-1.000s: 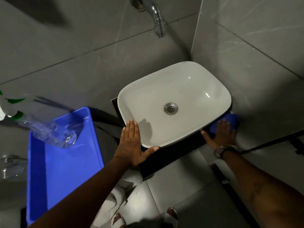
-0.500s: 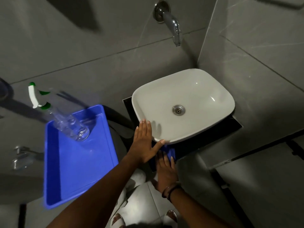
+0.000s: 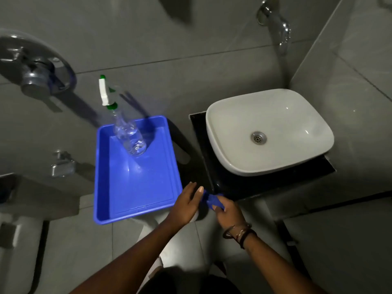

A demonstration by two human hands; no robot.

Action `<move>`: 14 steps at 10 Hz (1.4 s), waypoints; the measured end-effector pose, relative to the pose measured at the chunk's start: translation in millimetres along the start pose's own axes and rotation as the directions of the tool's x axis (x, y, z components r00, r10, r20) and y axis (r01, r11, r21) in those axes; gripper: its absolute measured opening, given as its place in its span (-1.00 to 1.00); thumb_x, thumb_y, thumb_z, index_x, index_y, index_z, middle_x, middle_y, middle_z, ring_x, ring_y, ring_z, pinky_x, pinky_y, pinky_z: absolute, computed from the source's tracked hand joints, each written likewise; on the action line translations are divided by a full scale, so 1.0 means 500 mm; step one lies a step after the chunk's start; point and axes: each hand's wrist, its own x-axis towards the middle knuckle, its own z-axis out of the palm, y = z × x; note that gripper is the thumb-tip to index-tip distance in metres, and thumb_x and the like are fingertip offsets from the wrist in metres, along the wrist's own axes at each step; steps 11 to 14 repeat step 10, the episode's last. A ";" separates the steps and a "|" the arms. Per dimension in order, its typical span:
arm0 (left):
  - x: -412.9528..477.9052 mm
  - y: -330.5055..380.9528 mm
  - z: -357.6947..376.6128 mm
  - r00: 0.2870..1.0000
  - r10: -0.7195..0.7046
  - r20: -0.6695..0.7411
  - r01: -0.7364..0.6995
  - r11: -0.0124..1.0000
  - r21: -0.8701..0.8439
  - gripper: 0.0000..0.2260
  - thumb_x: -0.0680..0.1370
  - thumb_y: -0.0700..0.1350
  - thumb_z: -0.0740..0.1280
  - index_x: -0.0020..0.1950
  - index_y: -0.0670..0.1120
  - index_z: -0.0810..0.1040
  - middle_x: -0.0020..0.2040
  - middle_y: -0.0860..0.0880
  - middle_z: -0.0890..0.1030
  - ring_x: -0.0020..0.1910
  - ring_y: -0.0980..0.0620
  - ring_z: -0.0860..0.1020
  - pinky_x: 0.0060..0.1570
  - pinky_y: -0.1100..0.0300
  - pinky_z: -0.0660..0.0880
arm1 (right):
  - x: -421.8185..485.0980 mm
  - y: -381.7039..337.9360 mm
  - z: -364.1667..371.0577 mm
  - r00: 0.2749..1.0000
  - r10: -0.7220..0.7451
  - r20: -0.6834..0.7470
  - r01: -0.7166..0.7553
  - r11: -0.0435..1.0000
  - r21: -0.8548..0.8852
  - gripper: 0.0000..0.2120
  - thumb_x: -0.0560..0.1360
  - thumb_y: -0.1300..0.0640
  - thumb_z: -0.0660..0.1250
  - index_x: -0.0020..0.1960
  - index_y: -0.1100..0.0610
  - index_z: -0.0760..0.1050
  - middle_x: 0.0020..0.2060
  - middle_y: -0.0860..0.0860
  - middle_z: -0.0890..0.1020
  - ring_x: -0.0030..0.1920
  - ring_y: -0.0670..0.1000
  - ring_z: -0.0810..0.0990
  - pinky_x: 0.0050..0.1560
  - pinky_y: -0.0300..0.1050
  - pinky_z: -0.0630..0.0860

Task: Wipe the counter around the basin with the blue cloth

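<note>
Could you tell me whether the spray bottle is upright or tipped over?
Upright: the spray bottle stands on its base inside the blue tray, nozzle on top.

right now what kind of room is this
Most likely a bathroom: a white ceramic basin on a black counter, a chrome wall tap above it, and grey tiled walls.

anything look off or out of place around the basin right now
Nothing spilled or damaged shows. The spray bottle stands upright in the blue tray, the basin sits squarely on its dark counter. The blue cloth is bunched between the left hand and right hand, off the counter.
</note>
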 end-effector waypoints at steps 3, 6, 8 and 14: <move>-0.047 -0.055 -0.253 0.967 -0.085 0.242 0.234 0.677 -0.698 -0.70 0.60 0.01 0.33 0.15 -0.17 0.68 0.14 -0.17 0.70 0.11 -0.10 0.68 0.02 0.10 0.61 | 0.021 -0.229 0.080 0.861 -0.009 0.508 -0.424 0.539 0.728 -0.68 0.54 0.26 0.16 0.26 0.31 0.46 0.13 0.25 0.62 0.15 0.22 0.58 0.25 0.20 0.48; 0.032 -0.152 -0.359 0.919 -0.339 -0.202 0.252 0.897 -0.362 -0.84 0.43 -0.13 0.56 -0.15 -0.16 0.63 -0.09 -0.16 0.70 -0.18 -0.06 0.64 -0.25 0.24 0.55 | 0.144 -0.304 0.291 0.938 0.270 0.218 -0.329 0.893 0.306 -0.77 0.40 0.36 0.40 0.04 0.38 0.54 0.04 0.35 0.63 -0.02 0.25 0.62 0.12 0.23 0.56; 0.083 -0.206 -0.372 0.883 -0.336 -0.326 0.350 0.937 -0.020 -0.66 0.48 -0.02 0.49 0.07 -0.25 0.57 0.04 -0.22 0.65 0.04 -0.20 0.62 -0.11 0.10 0.49 | 0.193 -0.310 0.391 0.965 0.239 0.109 -0.231 0.969 -0.086 -0.74 0.37 0.25 0.44 0.03 0.32 0.54 -0.02 0.25 0.64 -0.01 0.19 0.62 0.03 0.10 0.57; 0.084 -0.167 -0.386 0.913 -0.122 -0.389 0.262 0.907 0.331 -0.61 0.54 0.05 0.40 0.21 -0.20 0.47 0.19 -0.23 0.51 0.18 -0.28 0.53 0.05 -0.08 0.47 | 0.195 -0.330 0.387 0.997 0.070 -0.010 -0.070 0.948 -0.311 -0.66 0.38 0.25 0.34 0.14 0.33 0.50 0.16 0.30 0.52 0.17 0.27 0.50 0.22 0.04 0.43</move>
